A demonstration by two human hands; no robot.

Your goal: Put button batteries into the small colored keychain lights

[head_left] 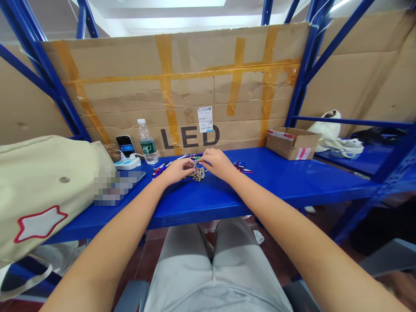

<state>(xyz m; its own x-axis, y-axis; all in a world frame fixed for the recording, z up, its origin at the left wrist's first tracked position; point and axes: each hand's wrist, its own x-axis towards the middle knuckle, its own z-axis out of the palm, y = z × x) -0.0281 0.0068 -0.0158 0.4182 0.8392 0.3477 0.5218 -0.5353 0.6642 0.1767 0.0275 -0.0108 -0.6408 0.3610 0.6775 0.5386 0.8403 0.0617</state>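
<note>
My left hand (177,170) and my right hand (217,164) meet above a blue steel shelf (208,203). Between their fingertips is a slim pen-like stick (196,163), apparently pinched by both hands, though the fingers partly hide it. Just below them lies a small heap of brown round pieces (198,174). A loose bunch of coloured pens (160,169) lies to the left of my left hand. Another small bunch of coloured pens (242,167) lies to the right of my right hand.
A beige cloth bag (42,195) covers the shelf's left end, beside a blurred patch. Behind stand a phone (125,146) on a power strip (128,163), a water bottle (147,143), and an open cardboard box (292,144) at right. Taped cardboard (172,86) backs the shelf.
</note>
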